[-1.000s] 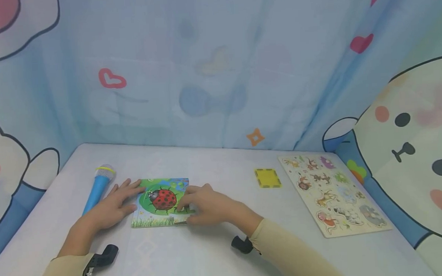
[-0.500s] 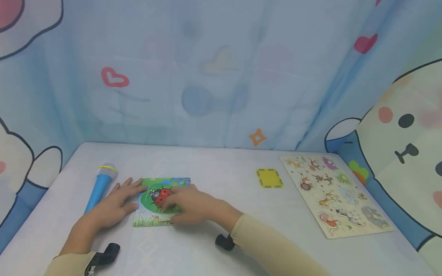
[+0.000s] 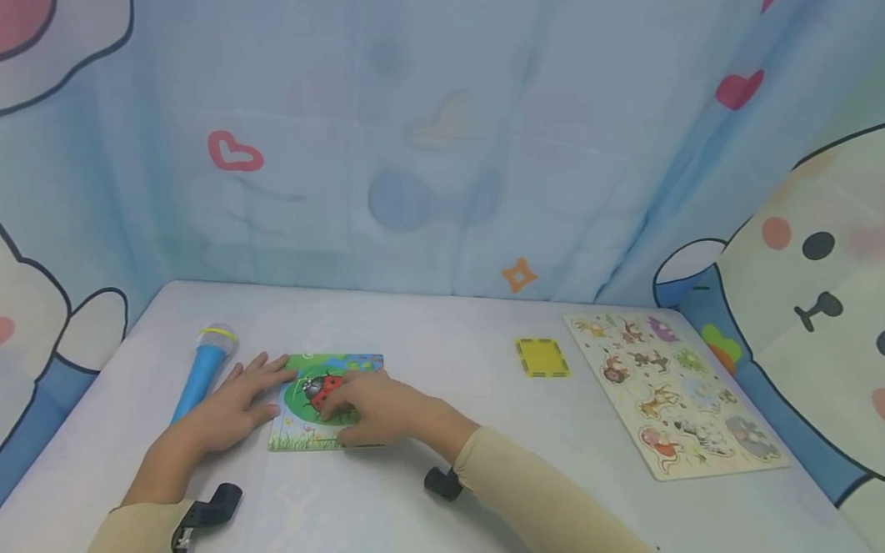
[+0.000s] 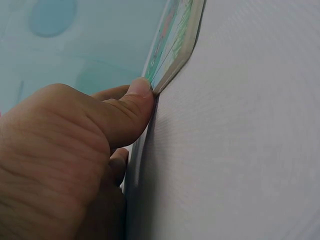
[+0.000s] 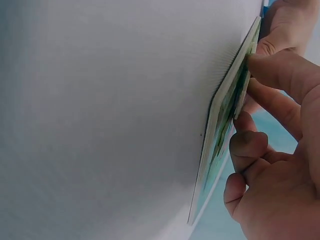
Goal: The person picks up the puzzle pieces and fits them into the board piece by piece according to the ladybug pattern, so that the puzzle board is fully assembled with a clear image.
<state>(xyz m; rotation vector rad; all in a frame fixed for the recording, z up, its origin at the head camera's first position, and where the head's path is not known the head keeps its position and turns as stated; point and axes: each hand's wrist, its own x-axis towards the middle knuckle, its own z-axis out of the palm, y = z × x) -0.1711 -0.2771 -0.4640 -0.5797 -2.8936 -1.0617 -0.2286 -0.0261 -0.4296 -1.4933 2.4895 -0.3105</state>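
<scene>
A square jigsaw puzzle (image 3: 293,439) with a red ladybug on a green ground lies flat on the white table. My left hand (image 3: 235,408) rests at its left side, fingers spread, fingertips at the upper left edge. In the left wrist view the thumb (image 4: 132,107) touches the puzzle's corner. My right hand (image 3: 385,409) is over the puzzle's right half and hides part of the ladybug. Seen from the right wrist, its thumb and fingers pinch a thin puzzle piece (image 5: 242,95), tilted up from the board (image 5: 212,130).
A blue toy microphone (image 3: 196,381) lies just left of my left hand. Farther right are a yellow square frame tile (image 3: 543,357) and a wooden animal peg puzzle (image 3: 623,417). A printed curtain (image 3: 319,208) stands behind the table.
My right hand has moved left, from the puzzle's right edge to over the ladybug, with little shift in the last half second. The left hand keeps its place on the puzzle.
</scene>
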